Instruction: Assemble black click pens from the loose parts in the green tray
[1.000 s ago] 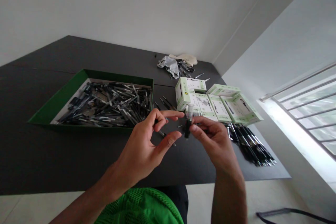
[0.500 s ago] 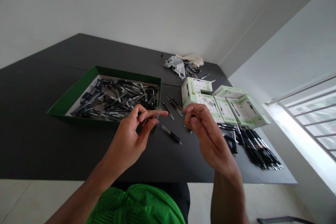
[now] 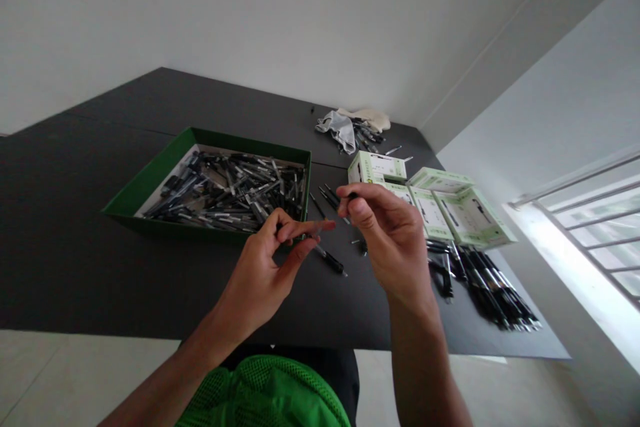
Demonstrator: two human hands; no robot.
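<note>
My left hand (image 3: 273, 260) is closed in a pinch, its index finger stretched out, on a small clear plastic pen part whose exact shape is blurred. Facing it, my right hand (image 3: 387, 233) pinches a small black piece (image 3: 353, 195) between thumb and index finger; most of that piece is hidden. Below the left fingertips, a black-and-clear pen (image 3: 332, 262) lies on the dark table. Behind the hands are several thin refills (image 3: 327, 195), and a few small parts (image 3: 361, 247) sit beside my right hand.
A green tray (image 3: 125, 193) full of loose pens stands at the left. Pale green-and-white boxes (image 3: 430, 210) are at the right, with a row of black pens (image 3: 493, 287) in front. Grey and cream cloths (image 3: 340, 130) lie over more pens at the back, near the wall.
My right hand has risen slightly, and the black piece now shows at its fingertips. My left hand has moved right and a little down, closer to the right hand.
</note>
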